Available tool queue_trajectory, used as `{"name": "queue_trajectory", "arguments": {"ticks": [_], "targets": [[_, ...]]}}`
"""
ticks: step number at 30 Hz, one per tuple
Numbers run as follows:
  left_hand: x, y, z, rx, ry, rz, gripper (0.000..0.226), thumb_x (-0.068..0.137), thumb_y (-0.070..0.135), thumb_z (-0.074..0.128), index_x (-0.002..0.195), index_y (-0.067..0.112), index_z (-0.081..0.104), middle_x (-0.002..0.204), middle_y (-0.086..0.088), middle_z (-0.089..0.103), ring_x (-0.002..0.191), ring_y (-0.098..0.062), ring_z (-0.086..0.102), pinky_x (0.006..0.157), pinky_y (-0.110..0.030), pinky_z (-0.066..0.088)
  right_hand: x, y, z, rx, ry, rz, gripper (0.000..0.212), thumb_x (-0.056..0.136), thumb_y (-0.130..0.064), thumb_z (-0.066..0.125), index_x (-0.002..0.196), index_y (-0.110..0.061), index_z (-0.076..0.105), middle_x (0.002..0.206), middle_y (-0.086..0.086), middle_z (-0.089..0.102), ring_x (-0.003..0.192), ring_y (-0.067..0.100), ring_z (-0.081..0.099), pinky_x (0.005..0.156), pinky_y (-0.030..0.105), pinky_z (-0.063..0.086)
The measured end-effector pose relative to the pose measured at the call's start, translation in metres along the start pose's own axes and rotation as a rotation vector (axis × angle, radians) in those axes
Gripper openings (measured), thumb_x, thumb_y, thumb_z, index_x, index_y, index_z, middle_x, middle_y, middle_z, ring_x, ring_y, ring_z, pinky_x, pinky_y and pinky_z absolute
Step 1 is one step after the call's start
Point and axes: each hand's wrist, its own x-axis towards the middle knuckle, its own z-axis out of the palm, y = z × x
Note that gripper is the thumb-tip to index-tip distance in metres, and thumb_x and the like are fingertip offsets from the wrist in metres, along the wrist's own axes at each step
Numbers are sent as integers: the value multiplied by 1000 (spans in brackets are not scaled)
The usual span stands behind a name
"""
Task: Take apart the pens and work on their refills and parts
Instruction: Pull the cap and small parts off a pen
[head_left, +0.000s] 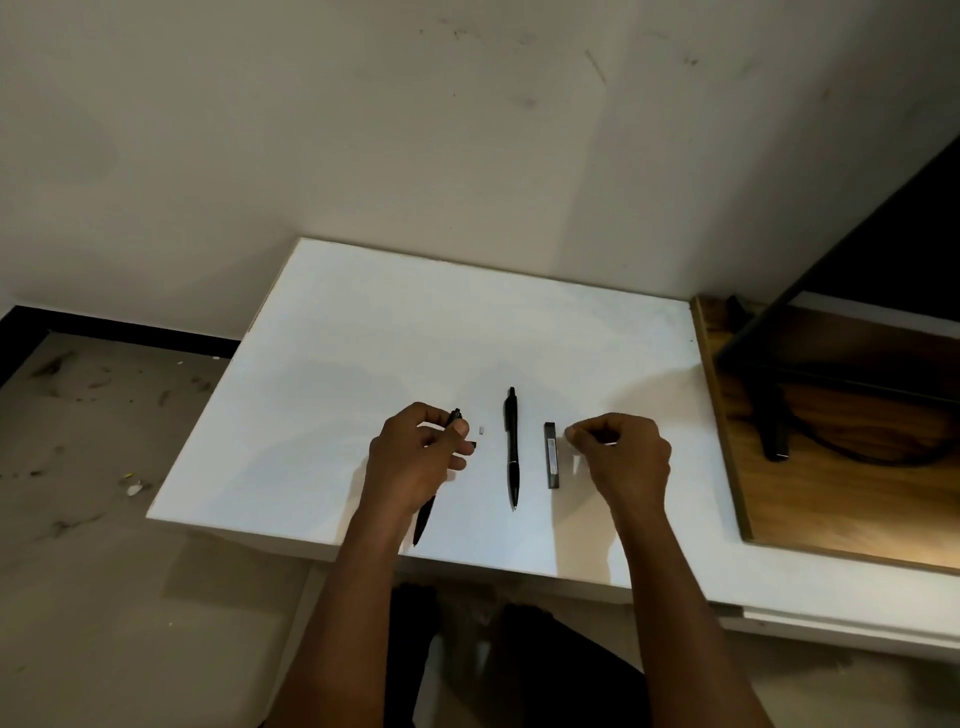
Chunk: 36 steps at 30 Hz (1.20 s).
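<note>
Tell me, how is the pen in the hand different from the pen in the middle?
The held pen is gripped by the left hand; the middle pen lies untouched on the white board. The held pen slants; the middle pen lies nearly straight. Both are black and slim.

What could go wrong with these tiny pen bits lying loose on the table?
The small white piece lies loose beside the left hand, which grips a black pen; a brush could flick it off the white table. The right hand seems to pinch something too small to identify; it could slip.
</note>
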Motion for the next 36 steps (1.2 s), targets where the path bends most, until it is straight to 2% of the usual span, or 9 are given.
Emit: {"name": "queue_trajectory", "arguments": {"ticks": [4, 9, 15, 17, 19, 22, 25, 30, 36], "targets": [[3, 2, 6, -6, -16, 3, 16, 94, 26, 69, 99, 11, 69, 87, -4, 80, 72, -15, 76, 58, -19, 55, -3, -2, 7, -79, -87, 5, 9, 83, -25, 81, 79, -18, 78, 73, -6, 71, 68, 7, 63, 54, 19, 39], [4, 2, 12, -93, -39, -33, 16, 94, 25, 70, 100, 10, 68, 88, -3, 81, 80, -18, 78, 87, -42, 61, -8, -7, 13, -104, -93, 28, 14, 77, -28, 85, 77, -18, 75, 71, -5, 70, 66, 11, 63, 54, 21, 38], [7, 4, 18, -197, -65, -63, 18, 94, 28, 69, 103, 13, 68, 88, 1, 81, 82, -17, 78, 90, -46, 59, -6, -7, 14, -75, -114, 119, 13, 77, -23, 81, 68, -16, 75, 66, 1, 72, 68, 20, 69, 60, 25, 47], [7, 6, 20, -251, -75, -70, 17, 94, 28, 69, 102, 13, 67, 90, -2, 81, 84, -19, 79, 90, -45, 59, -5, -6, 9, -6, -128, 115, 13, 78, -23, 83, 69, -16, 77, 64, 0, 72, 63, 15, 67, 58, 24, 45], [7, 7, 20, -314, -78, -74, 16, 95, 26, 68, 101, 11, 67, 94, -6, 81, 86, -22, 78, 89, -43, 59, -4, -7, 2, 185, -183, 148, 12, 79, -23, 85, 75, -15, 79, 70, 1, 75, 63, 12, 67, 58, 23, 47], [7, 8, 19, -425, -99, -96, 15, 95, 21, 67, 104, 8, 67, 100, -13, 79, 91, -25, 78, 87, -42, 60, -5, -11, -9, 518, -376, 274, 10, 83, -21, 82, 85, -12, 79, 83, 5, 80, 72, 12, 72, 61, 20, 52], [7, 9, 18, -532, -133, -113, 12, 97, 15, 64, 105, 6, 65, 103, -17, 78, 96, -28, 77, 85, -41, 62, -5, -13, -15, 688, -532, 337, 13, 83, -18, 80, 90, -8, 79, 93, 10, 80, 73, 11, 71, 68, 22, 58], [8, 11, 19, -605, -159, -104, 14, 98, 12, 62, 110, 5, 63, 103, -15, 78, 99, -28, 76, 80, -36, 63, -6, -16, -16, 782, -689, 340, 22, 75, -16, 82, 94, -6, 80, 97, 13, 77, 73, 13, 70, 69, 23, 58], [9, 11, 19, -616, -159, -83, 16, 98, 12, 63, 112, 5, 62, 104, -15, 78, 99, -27, 76, 81, -37, 63, -6, -19, -14, 778, -725, 320, 17, 67, -17, 84, 84, -11, 82, 82, 6, 78, 69, 13, 71, 67, 22, 59]]}}
